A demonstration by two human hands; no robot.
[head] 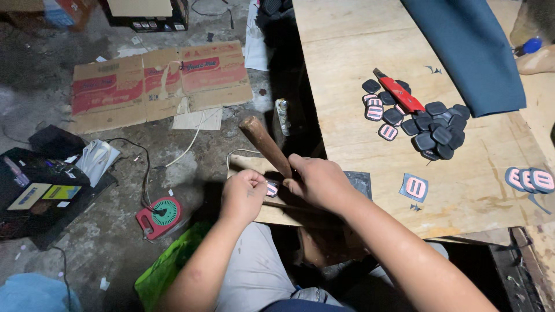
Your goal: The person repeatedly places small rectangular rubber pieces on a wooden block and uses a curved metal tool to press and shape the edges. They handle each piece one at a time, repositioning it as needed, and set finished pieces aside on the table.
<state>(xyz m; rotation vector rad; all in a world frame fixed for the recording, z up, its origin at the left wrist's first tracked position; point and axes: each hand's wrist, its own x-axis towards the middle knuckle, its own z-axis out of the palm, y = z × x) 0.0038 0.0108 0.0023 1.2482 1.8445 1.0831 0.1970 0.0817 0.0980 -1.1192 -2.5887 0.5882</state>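
Observation:
My right hand [317, 184] grips the lower end of a brown wooden handle [263, 141] that slants up to the left; its head is hidden under my hand. My left hand [243, 193] pinches a small dark pad with pink stripes [272, 188] against a wooden board [254, 167] lying across my lap. The two hands nearly touch over the pad. On the plywood table [358, 138] to the right lies a heap of similar dark pads [436, 130], some face up with pink stripes.
A red utility knife [400, 93] rests on the pad heap. Dark blue fabric [471, 52] covers the table's far right. More striped pads [531, 179] and one on a blue square [414, 187] lie near the table's edge. Flattened cardboard [156, 81], a red round device [160, 215] and cables litter the floor.

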